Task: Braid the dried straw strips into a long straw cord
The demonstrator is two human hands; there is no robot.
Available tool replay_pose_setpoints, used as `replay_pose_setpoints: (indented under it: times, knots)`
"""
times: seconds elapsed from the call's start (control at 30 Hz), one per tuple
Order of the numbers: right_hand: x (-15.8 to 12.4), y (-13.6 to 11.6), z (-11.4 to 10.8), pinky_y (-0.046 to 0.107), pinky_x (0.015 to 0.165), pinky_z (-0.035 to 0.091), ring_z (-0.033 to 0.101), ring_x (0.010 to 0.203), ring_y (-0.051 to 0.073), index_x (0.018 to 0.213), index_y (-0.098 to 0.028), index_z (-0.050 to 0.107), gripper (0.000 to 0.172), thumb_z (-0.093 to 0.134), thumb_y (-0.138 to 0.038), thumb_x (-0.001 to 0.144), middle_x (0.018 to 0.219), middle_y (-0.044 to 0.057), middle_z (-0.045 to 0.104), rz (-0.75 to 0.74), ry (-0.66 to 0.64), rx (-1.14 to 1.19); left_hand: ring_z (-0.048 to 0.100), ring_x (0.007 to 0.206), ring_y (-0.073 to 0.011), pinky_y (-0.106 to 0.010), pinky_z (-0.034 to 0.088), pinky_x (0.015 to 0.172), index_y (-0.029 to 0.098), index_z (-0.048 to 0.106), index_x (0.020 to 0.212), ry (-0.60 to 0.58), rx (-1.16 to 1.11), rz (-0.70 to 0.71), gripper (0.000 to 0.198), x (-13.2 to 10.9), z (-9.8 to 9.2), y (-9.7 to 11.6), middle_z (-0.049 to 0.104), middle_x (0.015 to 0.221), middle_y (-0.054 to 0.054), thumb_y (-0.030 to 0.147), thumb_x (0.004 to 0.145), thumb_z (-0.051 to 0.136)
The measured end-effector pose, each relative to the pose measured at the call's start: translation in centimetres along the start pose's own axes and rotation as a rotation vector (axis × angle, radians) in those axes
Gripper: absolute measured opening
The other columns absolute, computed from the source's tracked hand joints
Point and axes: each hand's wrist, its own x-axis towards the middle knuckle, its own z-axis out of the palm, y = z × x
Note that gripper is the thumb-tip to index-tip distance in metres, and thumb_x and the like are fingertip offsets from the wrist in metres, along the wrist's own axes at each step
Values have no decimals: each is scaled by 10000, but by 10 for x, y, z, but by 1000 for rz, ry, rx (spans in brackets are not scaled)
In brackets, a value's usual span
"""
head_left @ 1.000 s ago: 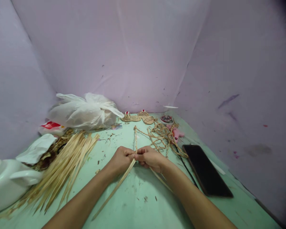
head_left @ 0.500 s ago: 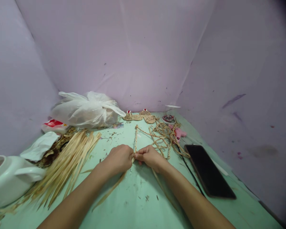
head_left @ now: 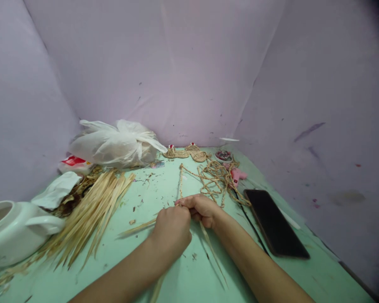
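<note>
A narrow braid (head_left: 181, 181) stands near the centre of the frame, running almost straight down from a bent top end to the hands. It is pale straw colour with tan-brown flecks, and its crossings show as small, slanting, slightly uneven bumps. From that top end a cord of the same look slopes to the right into a loose, tangled coil (head_left: 214, 174), right of centre, its loops lying over one another. At the lower end the plait gives way to flat, unbraided strips: one pale strip (head_left: 139, 227) points left from behind the left hand (head_left: 173, 231), another (head_left: 213, 254) trails toward the lower right, tapering to a thin tip, and a third (head_left: 158, 288) shows at the bottom edge. The right hand (head_left: 204, 208) pinches the braid's lower end between thumb and forefinger, its other fingers curled. The left hand is rounded, back uppermost, touching the right; its fingers are hidden, so how tightly they close, and on what, cannot be told
</note>
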Motion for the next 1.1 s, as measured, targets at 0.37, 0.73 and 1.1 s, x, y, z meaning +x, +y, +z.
replay_pose_setpoints:
  times: [0.37,0.73,1.1]
  knots:
    - [-2,1,-5,201,431,329,418,386,79,455,-140,500,169,566,-179,605,367,-28,471,-91,-151,-27,456,439,-107,-214,321,433,137,532,861,-71,-744,-144,264,45,0,-29,531,555,-4,336,732,415]
    - [6,3,-21,187,435,192,243,439,43,516,-126,500,139,481,-190,637,442,-68,339,-466,-136,-598,211,359,-37,-202,141,395,143,452,482,-168,-757,22,114,49,9,-38,324,369,58,177,576,398]
    - [6,5,-11,171,434,261,395,469,68,525,-123,575,151,506,-182,646,483,-24,525,-534,-22,-616,227,292,-20,-180,123,351,147,454,519,-194,-926,-162,42,47,3,-32,400,389,50,163,558,447]
